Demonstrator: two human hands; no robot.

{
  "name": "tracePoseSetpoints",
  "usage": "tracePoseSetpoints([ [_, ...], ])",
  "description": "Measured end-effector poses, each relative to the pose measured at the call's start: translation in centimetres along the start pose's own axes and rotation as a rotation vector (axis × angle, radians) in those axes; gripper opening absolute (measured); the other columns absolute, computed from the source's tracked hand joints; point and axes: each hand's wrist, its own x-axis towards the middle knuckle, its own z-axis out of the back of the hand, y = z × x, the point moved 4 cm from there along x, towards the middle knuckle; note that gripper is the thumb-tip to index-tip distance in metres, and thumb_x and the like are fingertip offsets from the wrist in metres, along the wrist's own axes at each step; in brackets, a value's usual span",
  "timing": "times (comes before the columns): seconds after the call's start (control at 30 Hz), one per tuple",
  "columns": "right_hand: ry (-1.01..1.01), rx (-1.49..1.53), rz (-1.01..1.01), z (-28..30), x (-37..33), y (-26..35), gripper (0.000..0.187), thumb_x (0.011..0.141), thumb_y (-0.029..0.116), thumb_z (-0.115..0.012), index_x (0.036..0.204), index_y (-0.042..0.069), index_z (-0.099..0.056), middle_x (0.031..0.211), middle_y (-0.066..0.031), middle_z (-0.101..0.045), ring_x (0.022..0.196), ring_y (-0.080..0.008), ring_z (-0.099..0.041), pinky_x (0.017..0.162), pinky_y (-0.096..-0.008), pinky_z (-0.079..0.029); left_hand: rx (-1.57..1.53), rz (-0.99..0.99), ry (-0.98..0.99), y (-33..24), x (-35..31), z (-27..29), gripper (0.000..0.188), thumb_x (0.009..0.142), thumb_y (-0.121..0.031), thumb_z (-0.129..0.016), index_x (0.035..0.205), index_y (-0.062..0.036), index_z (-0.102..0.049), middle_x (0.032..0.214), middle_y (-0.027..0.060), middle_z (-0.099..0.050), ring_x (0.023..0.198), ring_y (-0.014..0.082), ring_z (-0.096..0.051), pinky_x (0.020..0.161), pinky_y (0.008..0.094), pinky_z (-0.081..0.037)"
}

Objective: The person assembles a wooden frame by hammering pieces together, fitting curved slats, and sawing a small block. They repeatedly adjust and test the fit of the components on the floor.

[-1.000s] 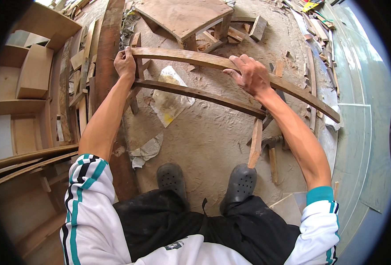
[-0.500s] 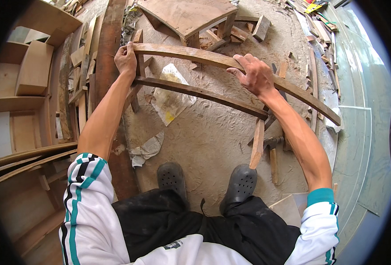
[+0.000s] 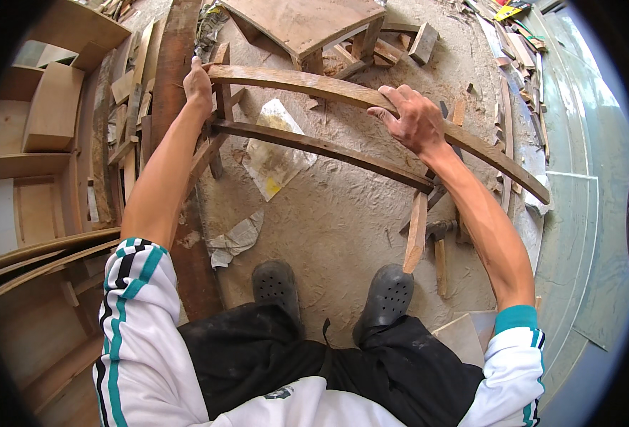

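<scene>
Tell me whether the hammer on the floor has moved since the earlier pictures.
No. The hammer lies where it did, with no visible shift either way against the pale flat panel below it in the view.

Illumination bright and diffuse; strongest at 2 o'clock, where smooth pale blue-green sheeting [image 3: 577,235] carries whitish glare; soft shadow beneath the square brown wooden tabletop [image 3: 311,21] at 12 o'clock; dimmer at 8 o'clock, within brown wooden shelving [image 3: 44,334]; long brown wooden bar [image 3: 314,84] reads sharp; straight edges bow near the rim; black vignette at 3 and 9 o'clock.
</scene>
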Motion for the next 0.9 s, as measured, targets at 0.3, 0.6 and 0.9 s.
tracePoseSetpoints([
  [0.3,0.013,0.033,-0.044,0.0,0.1,-0.1,0.048,0.088,0.053,-0.07,0.114,0.013,-0.072,0.087,-0.0074,-0.067,0.069,-0.0226,-0.068,0.059,-0.0353,-0.057,-0.139,0.193,0.315,-0.4,-0.6,-2.7,0.07,0.102,-0.058,-0.025,0.111,-0.0041,-0.068,0.1,0.0149,-0.074,0.09,0.0259,-0.069,0.086,0.0399,-0.054],
  [0.6,0.02,0.07,-0.073,0.1,-0.2,-0.3,0.046,0.088,0.049,-0.071,0.114,0.011,-0.071,0.089,-0.0077,-0.067,0.073,-0.0263,-0.068,0.065,-0.038,-0.056,-0.155,0.164,0.438,-1.4,-1.5,-2.9,0.073,0.106,-0.054,-0.019,0.13,0.0011,-0.06,0.116,0.0171,-0.07,0.1,0.026,-0.066,0.092,0.0397,-0.051],
  [0.9,-0.056,0.006,0.005,1.7,-2.1,0.7,0.046,0.08,0.028,-0.081,0.12,0.012,-0.064,0.089,-0.0038,-0.062,0.081,-0.0235,-0.063,0.071,-0.0376,-0.052,0.151,-0.481,0.312,-4.3,-4.5,1.6,0.039,0.107,-0.038,-0.052,0.09,-0.0072,-0.069,0.082,-0.0032,-0.062,0.076,0.0055,-0.055,0.068,0.0239,-0.044],
])
